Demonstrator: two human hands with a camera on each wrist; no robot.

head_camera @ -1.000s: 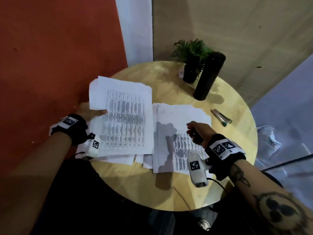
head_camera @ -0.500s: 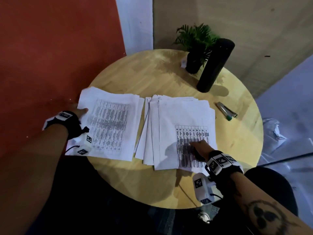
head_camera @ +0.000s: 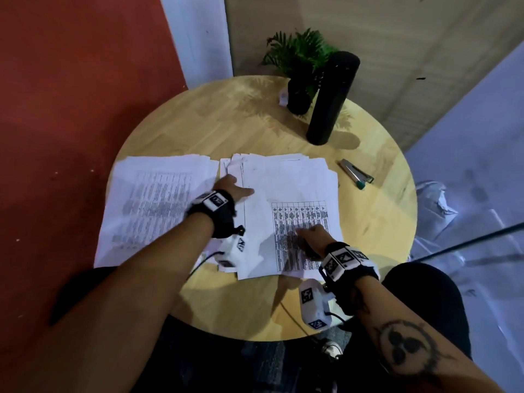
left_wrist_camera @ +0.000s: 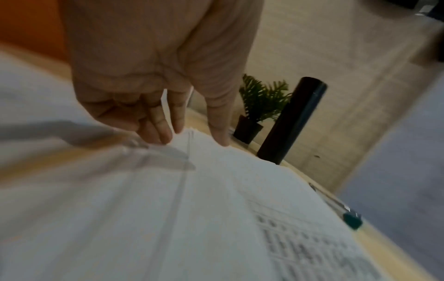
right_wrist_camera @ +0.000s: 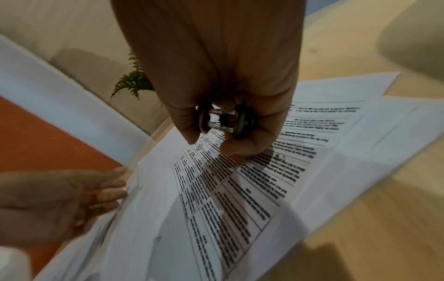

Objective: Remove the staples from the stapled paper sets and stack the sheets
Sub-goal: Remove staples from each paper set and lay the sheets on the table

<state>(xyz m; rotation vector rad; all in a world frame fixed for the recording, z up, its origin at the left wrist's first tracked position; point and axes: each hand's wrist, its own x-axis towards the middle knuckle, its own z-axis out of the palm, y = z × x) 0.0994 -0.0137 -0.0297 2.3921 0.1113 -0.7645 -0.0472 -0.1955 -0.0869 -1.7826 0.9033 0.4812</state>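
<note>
Two piles of white printed sheets lie side by side on the round wooden table point(head_camera: 226, 313): a left pile point(head_camera: 153, 205) and a fanned right pile point(head_camera: 292, 185). My left hand point(head_camera: 241, 188) reaches across, and its straight fingers point(left_wrist_camera: 165, 131) touch the left edge of the right pile point(left_wrist_camera: 216, 190). My right hand point(head_camera: 304, 236) rests low on the printed grid of the right pile point(right_wrist_camera: 240, 190). It grips a small metal staple remover point(right_wrist_camera: 223, 121) in its curled fingers. No staple can be made out in the sheets.
A silver stapler with a green end point(head_camera: 356, 175) lies right of the piles. A tall black cylinder point(head_camera: 331, 100) and a potted fern point(head_camera: 300, 69) stand at the table's far side. Bare wood shows in front of the piles and behind them.
My left hand has left the outer edge of the left pile and crossed to the left edge of the right pile. The right hand has stayed on the right pile.
</note>
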